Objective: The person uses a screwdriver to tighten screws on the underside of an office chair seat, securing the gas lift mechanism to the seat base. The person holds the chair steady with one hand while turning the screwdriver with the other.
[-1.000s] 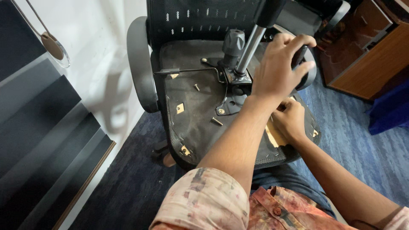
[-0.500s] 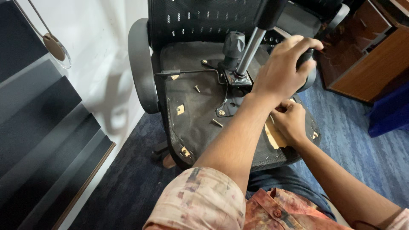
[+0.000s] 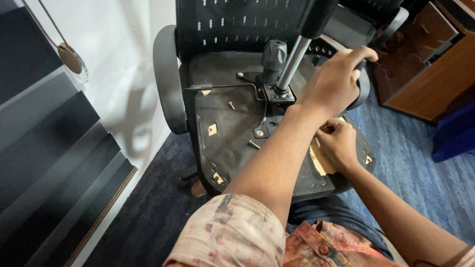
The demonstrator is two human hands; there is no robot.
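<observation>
1. Your left hand (image 3: pixel 332 85) has its grip clenched on the far armrest (image 3: pixel 363 86) of the overturned office chair (image 3: pixel 232 123); hold it firm so the seat underside stays steady.
2. Your right hand (image 3: pixel 339 143), its grip pinched shut, works at the seat's near edge; what it pinches is hidden.
3. Count: two armrests, one silver gas cylinder (image 3: pixel 292 62), two loose screws (image 3: pixel 231 105) lying on the seat underside.
</observation>
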